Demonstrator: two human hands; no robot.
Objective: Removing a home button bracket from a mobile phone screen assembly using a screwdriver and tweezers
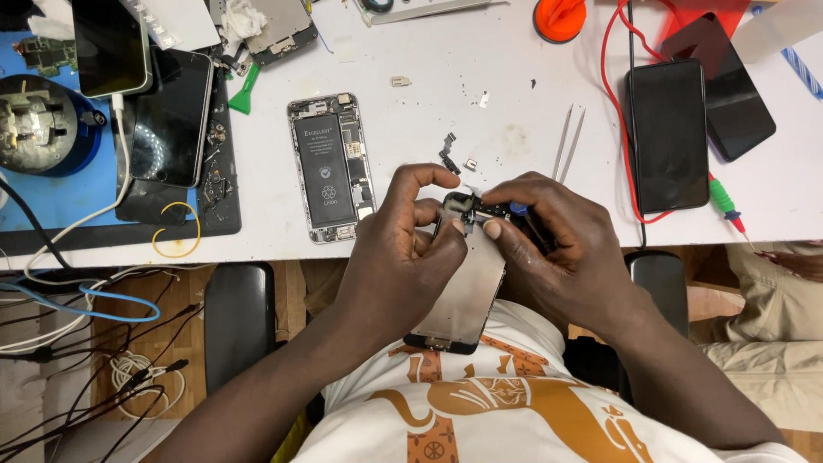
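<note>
White table [429, 77], black-labelled opened phone [331, 167].

Around my white table [446, 94]: the opened phone [331, 167] left of my hands shows a black battery in silver; beyond it a blue mat [60, 184], green pry tool [243, 96], orange suction cup [560, 17], red cable [610, 86].

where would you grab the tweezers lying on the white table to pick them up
Take the tweezers at the joined upper end, where the two legs meet, coming from above. They lie flat on the table with bare surface around them, legs spreading toward the person, so pinching mid-leg would squeeze them shut.
</note>
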